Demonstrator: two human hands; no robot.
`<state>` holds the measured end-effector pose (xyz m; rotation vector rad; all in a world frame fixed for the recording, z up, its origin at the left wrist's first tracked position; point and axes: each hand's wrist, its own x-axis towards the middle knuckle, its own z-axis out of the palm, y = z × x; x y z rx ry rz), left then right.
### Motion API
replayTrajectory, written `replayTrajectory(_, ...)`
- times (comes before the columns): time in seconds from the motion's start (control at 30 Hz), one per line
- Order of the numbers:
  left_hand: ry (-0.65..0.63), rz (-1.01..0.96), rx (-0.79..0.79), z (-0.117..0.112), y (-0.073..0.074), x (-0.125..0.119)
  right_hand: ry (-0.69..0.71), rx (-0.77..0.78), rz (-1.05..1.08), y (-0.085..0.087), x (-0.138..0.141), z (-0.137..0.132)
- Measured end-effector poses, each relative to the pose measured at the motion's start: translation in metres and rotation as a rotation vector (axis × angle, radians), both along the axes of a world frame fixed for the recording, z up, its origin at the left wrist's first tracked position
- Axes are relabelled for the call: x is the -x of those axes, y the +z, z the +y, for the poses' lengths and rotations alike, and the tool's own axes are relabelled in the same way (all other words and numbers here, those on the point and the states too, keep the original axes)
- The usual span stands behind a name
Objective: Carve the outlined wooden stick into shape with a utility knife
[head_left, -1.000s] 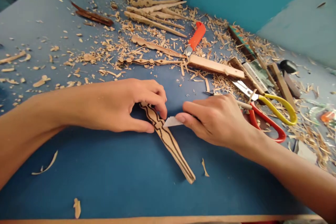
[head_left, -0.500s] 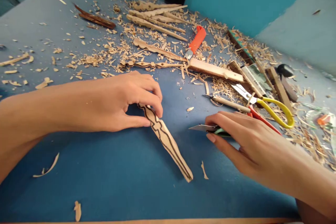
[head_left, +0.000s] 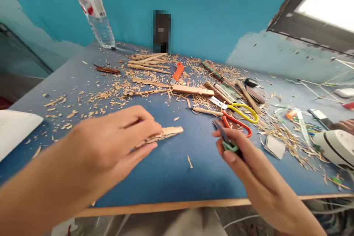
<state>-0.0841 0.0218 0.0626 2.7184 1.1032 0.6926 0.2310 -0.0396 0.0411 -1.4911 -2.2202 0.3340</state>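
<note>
My left hand (head_left: 116, 143) is closed around a flat carved wooden piece (head_left: 168, 132), lifted off the blue table (head_left: 171, 169); its light tip sticks out to the right past my fingers. My right hand (head_left: 238, 155) grips a small green-handled knife (head_left: 225, 138), blade pointing up and away, a little to the right of the wooden piece and not touching it. Both hands hover over the table's front half.
Wood shavings and several carved sticks (head_left: 149, 62) litter the back of the table, with an orange utility knife (head_left: 177, 72), a wooden block (head_left: 192, 90) and yellow-and-red scissors (head_left: 238, 116). A plastic bottle (head_left: 95, 11) stands at the back left. A white object (head_left: 334, 147) lies right.
The view has tipped up to show the wall. My left hand lifted the wooden piece off the table and turned it. My right hand drew back with the knife, blade now raised.
</note>
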Motion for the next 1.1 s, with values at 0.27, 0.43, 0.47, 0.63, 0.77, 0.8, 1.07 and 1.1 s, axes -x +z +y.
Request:
replayTrajectory(0.27,0.461,-0.091,-0.036,-0.068,-0.08,-0.056,0.052,-0.003,-0.261,-0.025,0.031,-0.01)
replayTrajectory(0.43,0.548,0.052,0.074,-0.072,-0.089,-0.056,0.15,0.047,-0.327,-0.037,0.041,-0.006)
replayTrajectory(0.47,0.537,0.066,0.073,-0.071,-0.087,-0.055,0.149,0.037,-0.336,-0.038,0.043,-0.006)
replayTrajectory(0.63,0.541,0.105,0.071,-0.069,-0.085,-0.055,0.146,0.021,-0.378,-0.038,0.048,-0.004)
replayTrajectory(0.77,0.526,0.155,0.088,-0.071,-0.086,-0.056,0.158,0.019,-0.391,-0.035,0.051,0.0)
replayTrajectory(0.8,0.507,0.171,0.091,-0.071,-0.086,-0.056,0.163,0.012,-0.404,-0.035,0.051,0.001)
replayTrajectory(1.07,0.588,0.094,0.065,-0.077,-0.09,-0.06,0.163,-0.018,-0.446,-0.036,0.054,0.002)
replayTrajectory(1.1,0.575,0.092,0.038,-0.078,-0.091,-0.059,0.152,-0.024,-0.454,-0.036,0.055,0.001)
